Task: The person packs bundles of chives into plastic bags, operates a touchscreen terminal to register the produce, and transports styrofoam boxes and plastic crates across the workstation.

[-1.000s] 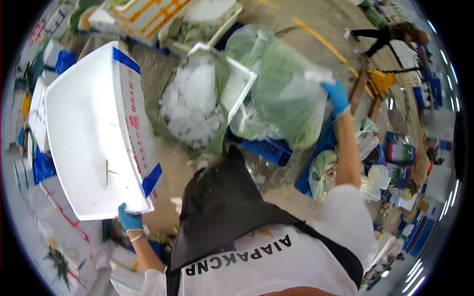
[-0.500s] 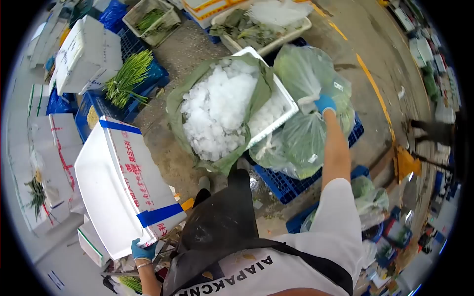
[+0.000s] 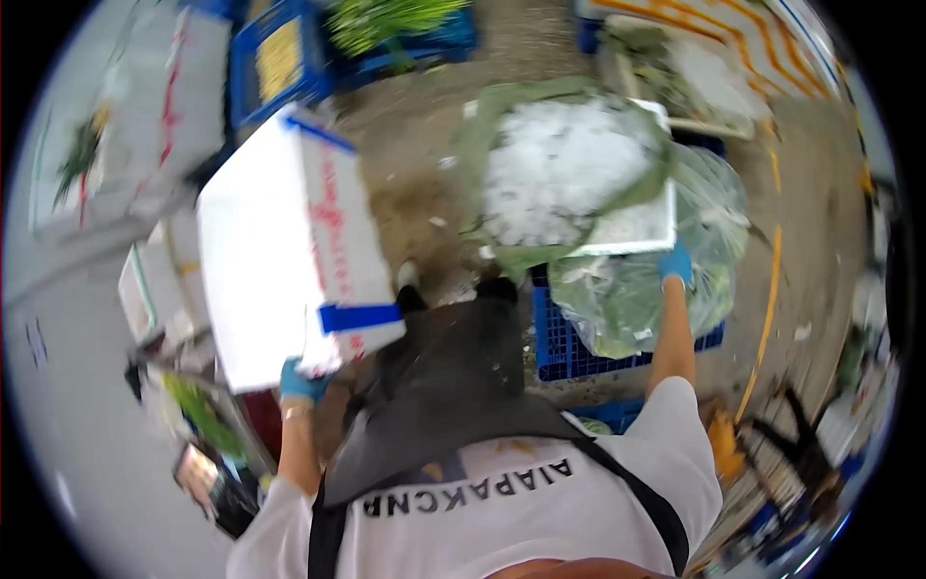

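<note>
My left hand [image 3: 305,380], in a blue glove, grips the lower corner of a white foam box [image 3: 253,261] with red print and blue tape. The box is tilted, its smooth white face toward the left. My right hand [image 3: 677,263], also gloved in blue, is at the clear plastic bags of green vegetables [image 3: 625,307], close to the corner of a second foam box [image 3: 666,217]. Motion blur hides its fingers, so its hold is unclear. Crushed ice [image 3: 569,164] fills a green sack [image 3: 479,145] lying over that second box.
A blue pallet [image 3: 559,343] lies under the bags. Behind are a blue crate [image 3: 318,72], bunched green stalks [image 3: 395,21] and a pale tub [image 3: 709,125] of leafy greens. White boxes [image 3: 135,145] stand at left. A yellow line [image 3: 770,309] marks the floor at right.
My view has turned, shifting the ice and bags rightward and the left-hand box upward in the picture. My left hand keeps its grip. My right hand is now nearer the second box's corner.
</note>
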A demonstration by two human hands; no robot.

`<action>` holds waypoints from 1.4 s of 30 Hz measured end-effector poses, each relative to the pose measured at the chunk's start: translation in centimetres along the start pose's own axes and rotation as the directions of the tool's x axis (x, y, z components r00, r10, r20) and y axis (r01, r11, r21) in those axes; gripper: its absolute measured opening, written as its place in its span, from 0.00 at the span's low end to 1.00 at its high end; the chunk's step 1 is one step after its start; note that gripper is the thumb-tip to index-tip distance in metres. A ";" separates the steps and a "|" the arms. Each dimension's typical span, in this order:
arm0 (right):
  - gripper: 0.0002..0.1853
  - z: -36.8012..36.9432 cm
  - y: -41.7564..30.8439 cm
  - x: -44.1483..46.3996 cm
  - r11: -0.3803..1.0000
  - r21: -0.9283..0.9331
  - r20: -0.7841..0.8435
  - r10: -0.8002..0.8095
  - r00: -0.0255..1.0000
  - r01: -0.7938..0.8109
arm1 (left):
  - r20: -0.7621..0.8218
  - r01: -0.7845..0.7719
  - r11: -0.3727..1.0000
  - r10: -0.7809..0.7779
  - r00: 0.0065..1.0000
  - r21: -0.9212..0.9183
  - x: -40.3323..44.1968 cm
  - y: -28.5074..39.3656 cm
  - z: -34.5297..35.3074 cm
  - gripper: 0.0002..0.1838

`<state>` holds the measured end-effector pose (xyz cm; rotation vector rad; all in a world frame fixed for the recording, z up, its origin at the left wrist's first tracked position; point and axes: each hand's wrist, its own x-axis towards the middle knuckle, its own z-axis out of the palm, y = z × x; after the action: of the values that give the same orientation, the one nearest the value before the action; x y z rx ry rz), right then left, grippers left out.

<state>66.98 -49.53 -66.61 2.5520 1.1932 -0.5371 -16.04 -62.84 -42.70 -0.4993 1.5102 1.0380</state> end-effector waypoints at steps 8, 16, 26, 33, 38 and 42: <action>0.21 3.9 -26.9 -21.7 0.691 0.716 0.555 -0.475 0.683 -0.102 | 0.080 -0.080 0.997 0.081 0.993 -0.011 9.6 3.8 -7.3 0.28; 0.46 -5.8 -59.8 -47.4 0.642 0.757 0.650 -0.721 0.238 -0.122 | -0.165 -0.466 0.849 0.437 0.884 -0.250 15.1 10.3 -4.4 0.18; 0.21 -2.4 -71.7 -52.3 0.435 0.875 0.470 -0.667 0.577 -0.210 | 0.061 -0.629 0.771 0.626 0.778 0.105 10.4 20.9 -1.0 0.29; 0.27 -7.1 -74.4 -47.2 0.314 0.934 0.344 -0.652 0.676 -0.173 | 0.593 -0.606 0.768 0.394 0.702 0.207 11.7 28.3 0.4 0.34; 0.25 -10.4 -80.8 -40.7 0.415 0.873 0.477 -0.622 0.621 -0.255 | 0.435 -0.554 0.767 0.400 0.807 0.324 14.3 35.8 -1.0 0.28; 0.28 -11.2 -89.1 -34.9 0.513 0.757 0.643 -0.696 0.321 -0.405 | 0.056 -0.471 0.758 0.503 0.863 0.451 17.0 43.9 -3.6 0.21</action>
<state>-20.51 -13.23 -49.11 1.6728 0.6834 -2.8577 -56.86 -39.15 -44.72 0.2147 1.9325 1.0122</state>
